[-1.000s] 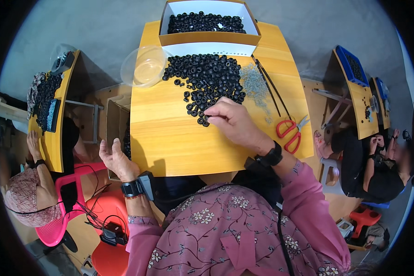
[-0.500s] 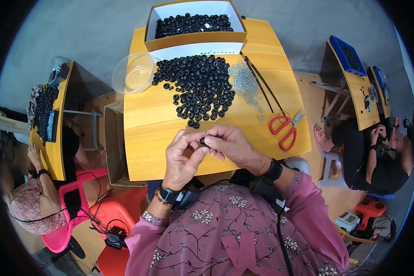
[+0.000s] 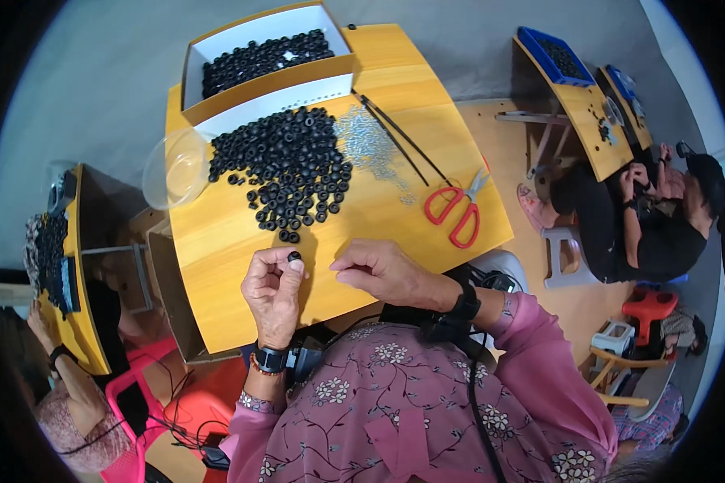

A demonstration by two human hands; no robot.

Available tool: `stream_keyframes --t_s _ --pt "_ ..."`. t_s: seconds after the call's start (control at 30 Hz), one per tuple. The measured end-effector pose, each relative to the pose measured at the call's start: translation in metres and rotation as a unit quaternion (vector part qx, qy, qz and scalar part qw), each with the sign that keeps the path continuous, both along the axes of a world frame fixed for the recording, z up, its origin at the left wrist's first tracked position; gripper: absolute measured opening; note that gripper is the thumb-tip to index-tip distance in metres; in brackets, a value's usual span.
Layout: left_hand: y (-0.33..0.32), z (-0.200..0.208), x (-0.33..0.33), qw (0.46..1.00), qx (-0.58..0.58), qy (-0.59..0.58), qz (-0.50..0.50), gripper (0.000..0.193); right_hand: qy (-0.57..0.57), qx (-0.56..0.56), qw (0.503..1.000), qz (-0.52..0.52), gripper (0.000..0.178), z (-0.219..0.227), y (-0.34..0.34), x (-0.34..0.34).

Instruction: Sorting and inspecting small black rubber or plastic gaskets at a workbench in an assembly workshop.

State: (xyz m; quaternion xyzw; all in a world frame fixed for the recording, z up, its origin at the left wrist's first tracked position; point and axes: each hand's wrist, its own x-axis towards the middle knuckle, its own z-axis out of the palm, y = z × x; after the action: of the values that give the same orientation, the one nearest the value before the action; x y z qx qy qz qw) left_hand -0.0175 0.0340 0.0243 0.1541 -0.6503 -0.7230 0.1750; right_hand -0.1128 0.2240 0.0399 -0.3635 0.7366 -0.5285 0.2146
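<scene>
— Since before, our hands have parted; left hand [image 3: 274, 291] pinches one black ring [image 3: 295, 257].
— Right hand [image 3: 376, 270], at three o'clock, fingers curled, grasp unclear; ring pile [image 3: 286, 165] at twelve.

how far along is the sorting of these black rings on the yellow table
Done: I cannot tell; the box at the far edge holds black rings, finished or not. In hand: the left hand pinches one black ring at its fingertips, while the right hand rests on the table beside it. Left: a big pile of loose rings, with small metal pieces and red scissors nearby.
</scene>
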Motion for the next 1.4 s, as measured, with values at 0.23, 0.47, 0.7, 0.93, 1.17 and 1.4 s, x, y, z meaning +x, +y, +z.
stream_keyframes --t_s 0.23,0.47,0.7,0.93,1.17,1.4 --pt "0.007 -0.012 -0.001 0.999 -0.038 0.004 -0.005 0.015 0.227 0.098 0.946 -0.207 0.012 0.003 0.070 -0.055" --pt "0.007 -0.013 -0.002 0.997 -0.070 -0.007 -0.013 0.014 0.207 0.172 0.929 -0.254 0.012 0.008 0.092 -0.087" --pt "0.008 -0.012 -0.003 0.997 -0.069 -0.016 -0.007 0.015 0.326 0.228 0.900 -0.180 0.009 0.007 0.079 -0.085" --pt "0.009 -0.011 -0.003 0.998 -0.057 -0.015 -0.005 0.016 0.358 0.262 0.883 -0.153 0.010 0.011 0.073 -0.088" --pt "0.008 -0.013 -0.002 0.999 -0.053 -0.002 -0.009 0.015 0.397 0.291 0.861 -0.126 0.010 0.010 0.071 -0.085" --pt "0.007 -0.018 -0.002 0.999 -0.052 0.001 -0.010 0.016 0.381 0.285 0.870 -0.129 0.010 0.008 0.071 -0.086"
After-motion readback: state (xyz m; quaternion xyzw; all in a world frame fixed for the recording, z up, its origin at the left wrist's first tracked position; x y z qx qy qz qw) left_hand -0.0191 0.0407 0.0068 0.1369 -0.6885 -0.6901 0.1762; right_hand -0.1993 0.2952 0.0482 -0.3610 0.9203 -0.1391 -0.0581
